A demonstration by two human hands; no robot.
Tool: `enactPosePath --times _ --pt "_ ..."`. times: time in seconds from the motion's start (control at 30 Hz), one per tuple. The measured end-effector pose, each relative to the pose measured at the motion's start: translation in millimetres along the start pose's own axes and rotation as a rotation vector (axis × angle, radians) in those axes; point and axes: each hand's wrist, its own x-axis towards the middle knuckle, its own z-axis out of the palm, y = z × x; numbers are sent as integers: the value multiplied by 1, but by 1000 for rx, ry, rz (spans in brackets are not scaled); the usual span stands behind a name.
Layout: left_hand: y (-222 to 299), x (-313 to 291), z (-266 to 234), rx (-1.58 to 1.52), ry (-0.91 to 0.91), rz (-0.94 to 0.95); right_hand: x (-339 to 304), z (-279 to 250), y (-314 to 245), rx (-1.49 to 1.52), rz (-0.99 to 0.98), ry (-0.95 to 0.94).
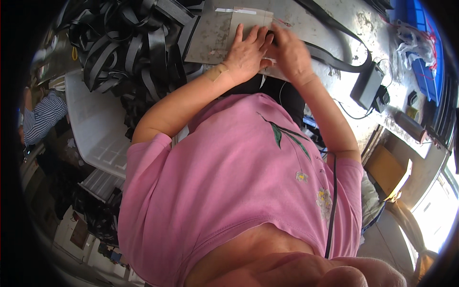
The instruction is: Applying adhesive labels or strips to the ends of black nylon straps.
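My left hand (245, 56) lies with fingers stretched and spread over a beige card (244, 18) on the worn metal tabletop (210, 40). Close beside it, my right hand (290, 53) is bent, its fingers curled down at the end of a black strap (330, 58). A short dark piece of that strap shows between the two hands; the rest runs out to the right and loops back toward the far edge. The right fingertips are partly hidden and slightly blurred.
Black straps (158, 52) lie heaped on the left, above a white plastic crate (93, 124). To the right are a black power adapter (367, 85) with cables, a dark cylinder (410, 125) and a blue bin (428, 79). A person in a striped top (45, 117) is at far left.
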Motion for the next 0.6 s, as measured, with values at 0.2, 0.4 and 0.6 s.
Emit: enactPosePath --times 0.2,0.4,0.6 --pt "-3 -6 6 -1 19 8 -31 8 28 -210 -259 -146" --pt "-7 7 3 -112 26 17 -7 -20 26 -403 -211 -222" --pt "-15 51 -14 -97 -233 226 132 -18 73 -399 -185 140"
